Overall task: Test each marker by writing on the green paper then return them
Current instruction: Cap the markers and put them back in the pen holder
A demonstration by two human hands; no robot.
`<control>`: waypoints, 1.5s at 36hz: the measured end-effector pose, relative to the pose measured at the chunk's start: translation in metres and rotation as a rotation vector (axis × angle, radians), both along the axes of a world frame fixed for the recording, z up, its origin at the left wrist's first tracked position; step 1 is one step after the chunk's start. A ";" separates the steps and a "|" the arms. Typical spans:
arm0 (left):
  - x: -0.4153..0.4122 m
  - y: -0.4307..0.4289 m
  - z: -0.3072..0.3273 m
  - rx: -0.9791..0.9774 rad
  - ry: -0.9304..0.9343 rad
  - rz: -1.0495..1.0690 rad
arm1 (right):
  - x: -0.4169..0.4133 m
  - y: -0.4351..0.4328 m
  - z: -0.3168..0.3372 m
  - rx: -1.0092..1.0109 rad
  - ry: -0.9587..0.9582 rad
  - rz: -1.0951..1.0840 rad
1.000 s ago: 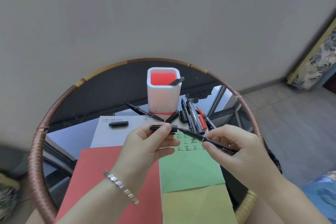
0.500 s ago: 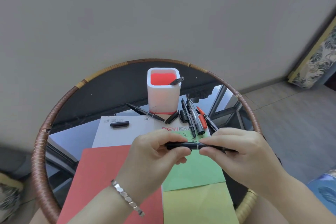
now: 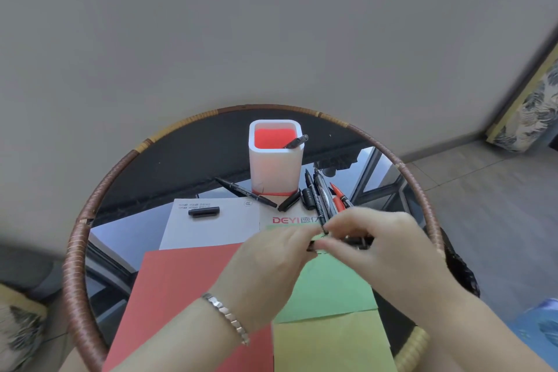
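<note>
A green paper (image 3: 329, 290) lies on the round table, partly hidden under both hands. My left hand (image 3: 271, 263) and my right hand (image 3: 383, 248) meet above its top edge, both pinching one black marker (image 3: 357, 240), which shows only in bits between the fingers. A white pen holder with a red inside (image 3: 276, 157) stands behind, one black marker (image 3: 296, 142) leaning in it. Several markers, black and one red (image 3: 324, 196), lie in a pile right of the holder. Another black marker (image 3: 246, 192) lies left of it.
A red paper (image 3: 184, 287) lies left of the green one and a yellow paper (image 3: 332, 344) in front of it. A white sheet (image 3: 211, 229) behind carries a loose black cap (image 3: 203, 211). The glass table has a woven rattan rim (image 3: 74, 266). A wall is close behind.
One second ago the cap was in my left hand and the uncapped marker in my right. The two were pushed together, and both hands now hold the joined marker a little farther right.
</note>
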State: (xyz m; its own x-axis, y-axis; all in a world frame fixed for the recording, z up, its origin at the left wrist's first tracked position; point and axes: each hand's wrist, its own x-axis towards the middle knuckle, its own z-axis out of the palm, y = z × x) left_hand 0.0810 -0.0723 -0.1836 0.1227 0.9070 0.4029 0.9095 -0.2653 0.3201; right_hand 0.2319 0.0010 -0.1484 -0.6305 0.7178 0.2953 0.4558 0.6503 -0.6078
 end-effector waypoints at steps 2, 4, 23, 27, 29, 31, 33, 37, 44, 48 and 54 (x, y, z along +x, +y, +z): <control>-0.002 -0.001 0.002 -0.046 -0.120 0.187 | 0.004 0.010 0.000 0.016 0.055 -0.067; -0.009 -0.006 0.000 -0.104 -0.393 0.297 | 0.011 0.024 -0.005 -0.017 0.087 -0.172; -0.055 0.083 0.055 0.157 -0.555 0.542 | 0.007 0.063 -0.062 -0.133 -0.297 -0.376; -0.058 0.087 0.047 0.098 -0.362 0.583 | 0.012 0.063 -0.063 -0.182 -0.258 -0.379; -0.058 0.087 0.046 0.081 -0.261 0.591 | 0.015 0.062 -0.062 -0.192 -0.226 -0.364; -0.056 0.085 0.044 0.058 -0.257 0.597 | 0.018 0.060 -0.059 -0.196 -0.199 -0.352; -0.052 0.081 0.039 0.076 -0.310 0.602 | 0.022 0.059 -0.057 -0.203 -0.171 -0.352; -0.025 0.062 0.030 0.332 -0.286 0.498 | 0.029 0.057 -0.054 -0.238 -0.119 -0.399; 0.021 0.065 0.000 0.197 0.078 0.125 | 0.039 0.057 -0.056 -0.253 -0.059 -0.412; 0.029 0.092 -0.005 -0.183 0.089 0.195 | 0.045 0.057 -0.059 -0.278 -0.012 -0.416; 0.029 0.118 -0.014 -0.304 0.291 0.203 | 0.052 0.055 -0.061 -0.308 0.005 -0.423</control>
State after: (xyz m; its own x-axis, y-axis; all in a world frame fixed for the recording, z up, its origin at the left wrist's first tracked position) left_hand 0.1098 0.0455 -0.1980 -0.0008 0.9960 0.0897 0.9968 -0.0064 0.0799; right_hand 0.2842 0.0556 -0.2094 -0.2659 0.9635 0.0323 0.6368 0.2006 -0.7445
